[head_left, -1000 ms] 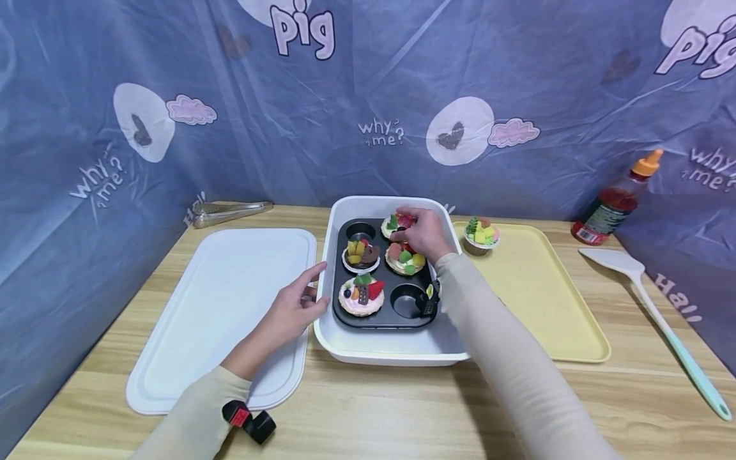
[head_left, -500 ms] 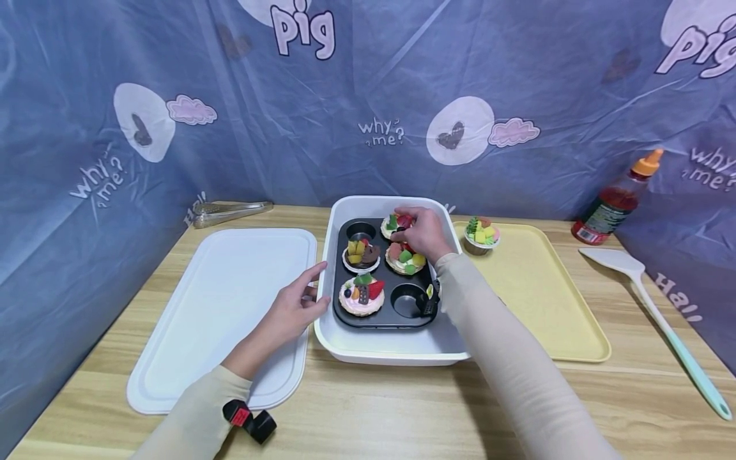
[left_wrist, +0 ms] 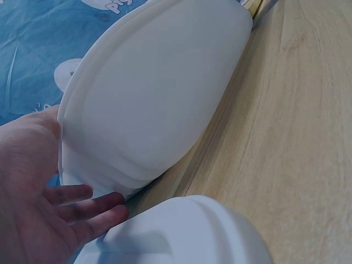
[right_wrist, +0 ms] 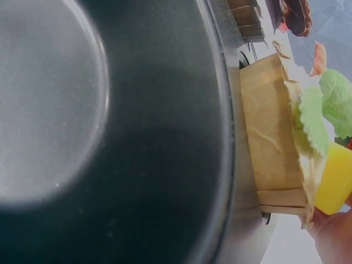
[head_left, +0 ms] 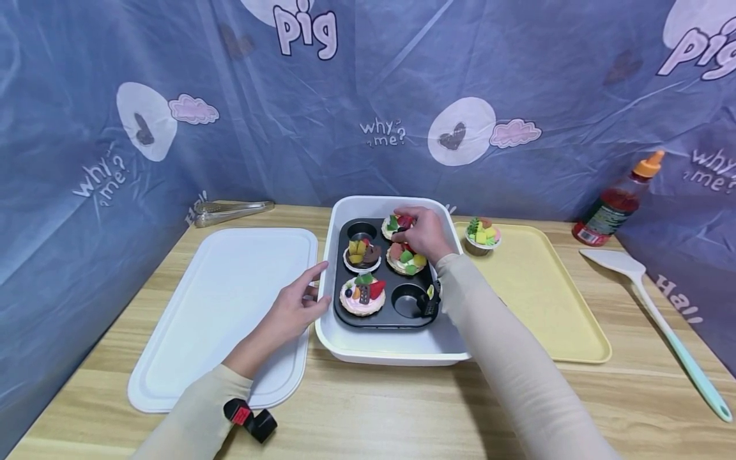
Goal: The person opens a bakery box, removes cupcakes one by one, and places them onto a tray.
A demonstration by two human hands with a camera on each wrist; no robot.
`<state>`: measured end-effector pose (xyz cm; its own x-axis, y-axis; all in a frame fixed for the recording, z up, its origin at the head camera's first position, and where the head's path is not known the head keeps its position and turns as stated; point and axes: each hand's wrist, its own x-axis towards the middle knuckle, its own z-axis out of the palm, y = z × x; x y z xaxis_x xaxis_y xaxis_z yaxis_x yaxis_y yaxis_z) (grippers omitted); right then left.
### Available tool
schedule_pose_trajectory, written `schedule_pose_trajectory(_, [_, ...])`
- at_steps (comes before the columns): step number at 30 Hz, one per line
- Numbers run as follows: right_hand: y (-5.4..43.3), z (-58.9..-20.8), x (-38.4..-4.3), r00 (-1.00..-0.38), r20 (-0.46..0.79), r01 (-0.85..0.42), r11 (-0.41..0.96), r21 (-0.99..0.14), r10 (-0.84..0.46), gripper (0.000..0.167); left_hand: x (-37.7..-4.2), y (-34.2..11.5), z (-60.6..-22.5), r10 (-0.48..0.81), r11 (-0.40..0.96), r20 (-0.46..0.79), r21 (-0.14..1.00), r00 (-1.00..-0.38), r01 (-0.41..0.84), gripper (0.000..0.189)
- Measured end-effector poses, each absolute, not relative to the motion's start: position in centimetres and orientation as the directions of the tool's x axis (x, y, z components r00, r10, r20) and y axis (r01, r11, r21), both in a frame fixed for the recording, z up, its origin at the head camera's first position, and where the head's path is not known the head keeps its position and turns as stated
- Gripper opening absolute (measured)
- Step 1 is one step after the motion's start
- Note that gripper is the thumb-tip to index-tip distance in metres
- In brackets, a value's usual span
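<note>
A black muffin tin (head_left: 384,319) lies inside a white plastic tub (head_left: 391,351). At its back right, my right hand (head_left: 427,231) holds a cupcake topped with red fruit and a green leaf (head_left: 393,224) between thumb and fingers. Just in front of that hand sits a cupcake with yellow and green pieces (head_left: 406,260); its paper cup (right_wrist: 269,126) shows large in the right wrist view. The left row has a chocolate cupcake (head_left: 362,257) and a pink-cream one with a strawberry (head_left: 361,296). My left hand (head_left: 292,306) touches the tub's left rim with fairly straight fingers.
A white tray (head_left: 230,306) lies left of the tub, and a yellow tray (head_left: 546,300) right of it bears one more cupcake (head_left: 482,236). Metal tongs (head_left: 232,211) lie at the back left. A sauce bottle (head_left: 615,204) and a white spatula (head_left: 646,287) are far right.
</note>
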<state>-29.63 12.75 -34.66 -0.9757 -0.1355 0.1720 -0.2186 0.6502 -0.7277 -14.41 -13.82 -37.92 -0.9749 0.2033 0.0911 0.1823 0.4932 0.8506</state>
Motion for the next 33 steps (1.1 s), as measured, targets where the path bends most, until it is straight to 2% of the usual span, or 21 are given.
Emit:
schedule_pose_trajectory(10, [12.67,-34.62,-29.58,-0.976,0.171,-0.217,0.674,-0.707,-0.134,0.055,-14.42,-13.79,-37.88,0.196,0.5,0.077,0.85,-0.978,0.167,0.065])
schedule_pose_trajectory(21, [12.69,-34.61,-29.7,-0.976,0.169,-0.218,0.704,-0.676,-0.14,0.068,-14.47,-13.74,-37.86,0.19,0.514,0.069,0.843,-0.979,0.159,0.066])
schedule_pose_trajectory(33, [12.63,-34.6,-29.66,-0.969,0.192,-0.244,0.718,-0.652,-0.155,0.068,-14.38,-13.77,-37.78,0.198,0.51,0.082,0.842,-0.977,0.174,0.064])
